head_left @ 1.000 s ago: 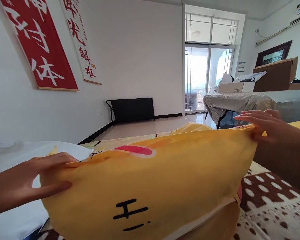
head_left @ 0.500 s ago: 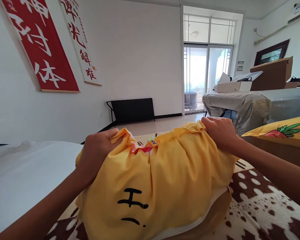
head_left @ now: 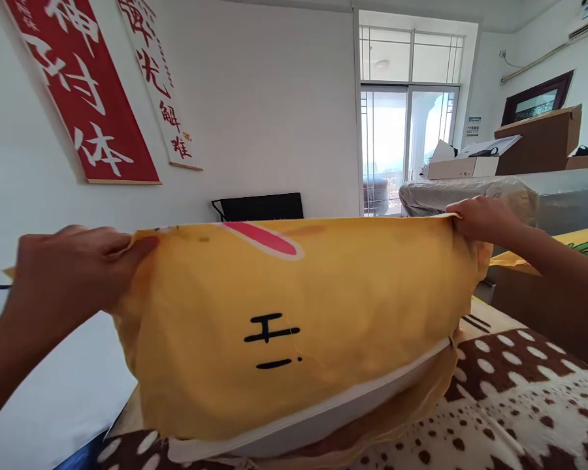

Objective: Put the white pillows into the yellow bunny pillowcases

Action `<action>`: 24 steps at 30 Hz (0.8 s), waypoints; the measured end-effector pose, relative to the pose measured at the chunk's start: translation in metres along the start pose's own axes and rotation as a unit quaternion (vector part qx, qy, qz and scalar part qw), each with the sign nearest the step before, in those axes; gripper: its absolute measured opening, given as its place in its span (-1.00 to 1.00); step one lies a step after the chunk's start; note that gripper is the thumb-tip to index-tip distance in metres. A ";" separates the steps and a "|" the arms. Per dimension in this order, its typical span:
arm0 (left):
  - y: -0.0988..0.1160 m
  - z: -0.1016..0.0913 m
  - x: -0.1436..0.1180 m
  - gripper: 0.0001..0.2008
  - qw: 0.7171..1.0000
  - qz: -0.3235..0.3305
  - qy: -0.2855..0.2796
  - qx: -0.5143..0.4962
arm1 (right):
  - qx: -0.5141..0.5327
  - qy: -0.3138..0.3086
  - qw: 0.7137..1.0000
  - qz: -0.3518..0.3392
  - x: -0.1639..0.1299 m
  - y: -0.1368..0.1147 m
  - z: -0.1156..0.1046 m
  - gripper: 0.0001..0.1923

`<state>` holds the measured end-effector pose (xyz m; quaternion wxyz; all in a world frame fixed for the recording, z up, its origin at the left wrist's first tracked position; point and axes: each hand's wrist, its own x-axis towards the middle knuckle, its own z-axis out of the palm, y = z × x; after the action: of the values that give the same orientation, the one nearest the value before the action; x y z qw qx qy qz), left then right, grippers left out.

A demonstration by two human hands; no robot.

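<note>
A yellow pillowcase (head_left: 294, 313) with black marks and a pink patch is stretched wide in front of me, and a white pillow (head_left: 323, 418) shows at its lower opening. My left hand (head_left: 73, 274) grips the case's top left corner. My right hand (head_left: 480, 219) pinches the top right corner. The pillow's lower end rests on a brown and white spotted bedcover (head_left: 519, 405).
A white sheet (head_left: 53, 405) lies at the left. A second yellow pillow (head_left: 583, 245) sits at the right edge. Behind stand a plastic-covered table (head_left: 470, 192) with cardboard boxes (head_left: 539, 140), a black folded frame (head_left: 259, 207) by the wall and a glass balcony door (head_left: 406, 150).
My hands bunched the pillowcase's top together half a second ago, then pulled apart and upward, so the case is now stretched flat and held higher.
</note>
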<state>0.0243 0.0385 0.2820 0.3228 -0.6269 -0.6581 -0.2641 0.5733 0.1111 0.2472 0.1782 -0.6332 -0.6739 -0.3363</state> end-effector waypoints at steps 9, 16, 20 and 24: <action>0.020 0.004 -0.006 -0.58 0.892 -0.284 -0.143 -0.320 | 0.212 0.018 0.963 -0.163 -0.011 -0.089 -0.030 -0.62; 0.040 -0.007 -0.028 -0.71 0.980 0.174 0.028 0.093 | 0.327 -0.020 0.909 -0.258 -0.027 -0.199 -0.053 -0.67; 0.076 -0.016 -0.088 -0.84 0.893 0.424 0.132 -0.073 | 0.426 0.018 0.885 -0.186 -0.022 -0.204 -0.042 -0.69; 0.120 -0.001 -0.138 -0.64 0.874 0.470 0.114 -0.042 | 0.543 0.057 0.834 -0.079 -0.012 -0.200 -0.047 -0.71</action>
<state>0.1450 -0.0431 0.1714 0.4549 -0.8408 -0.2330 -0.1785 0.3716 0.0760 0.2269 0.5044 -0.3591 -0.7844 0.0357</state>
